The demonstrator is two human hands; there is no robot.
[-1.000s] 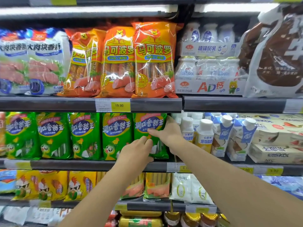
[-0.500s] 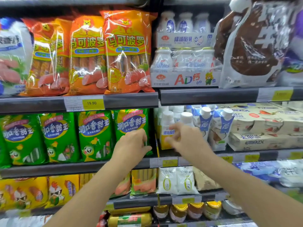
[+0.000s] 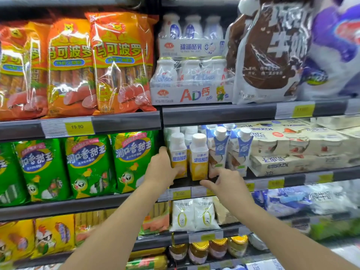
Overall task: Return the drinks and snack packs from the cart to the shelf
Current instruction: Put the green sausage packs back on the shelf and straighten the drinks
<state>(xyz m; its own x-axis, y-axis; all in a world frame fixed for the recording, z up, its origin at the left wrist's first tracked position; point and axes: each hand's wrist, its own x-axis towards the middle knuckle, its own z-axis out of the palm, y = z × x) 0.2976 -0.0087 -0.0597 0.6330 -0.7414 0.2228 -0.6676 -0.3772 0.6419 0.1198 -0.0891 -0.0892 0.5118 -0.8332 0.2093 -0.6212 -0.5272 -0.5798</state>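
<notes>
Two white-capped yellow drink bottles stand at the front of the middle shelf (image 3: 261, 181). My left hand (image 3: 160, 169) is cupped around the left yellow drink bottle (image 3: 177, 151), fingers behind its left side and thumb low on its front. The second bottle (image 3: 198, 156) stands just to its right, untouched. In front of the shelf edge my right hand (image 3: 227, 183) hovers with fingers spread, below the blue-and-white drink cartons (image 3: 220, 151), holding nothing. Green snack packs (image 3: 132, 160) stand in a row to the left. The cart is out of view.
Orange sausage packs (image 3: 118, 63) and AD milk bottle multipacks (image 3: 191, 78) fill the shelf above. A large brown milk bag (image 3: 272, 51) stands at upper right. Yogurt boxes (image 3: 298, 151) sit right of the cartons. Small white bags (image 3: 192, 215) and jars (image 3: 200, 250) lie below.
Both hands have left the green snack pack and shifted right to the drinks. My left hand now holds the left yellow bottle; my right hand has dropped to the shelf edge.
</notes>
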